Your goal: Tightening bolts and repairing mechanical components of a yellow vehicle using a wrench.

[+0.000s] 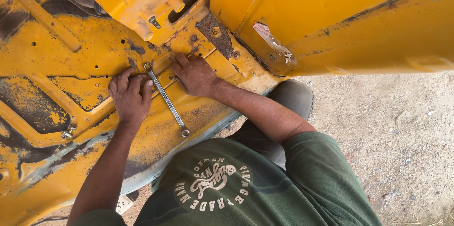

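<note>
While the spanner (166, 99) lies slanting up-left to down-right between both hands, left hand (130, 98) rests flat, fingertips touching its ring end, right hand (195, 73) pressed on the panel (52, 65).

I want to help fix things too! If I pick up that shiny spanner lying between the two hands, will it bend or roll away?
The spanner looks like solid metal, so it probably stays stiff and feels heavy for its size. It is flat and slim, so rolling seems unlikely, though it might slide on the sloping yellow panel.
</note>
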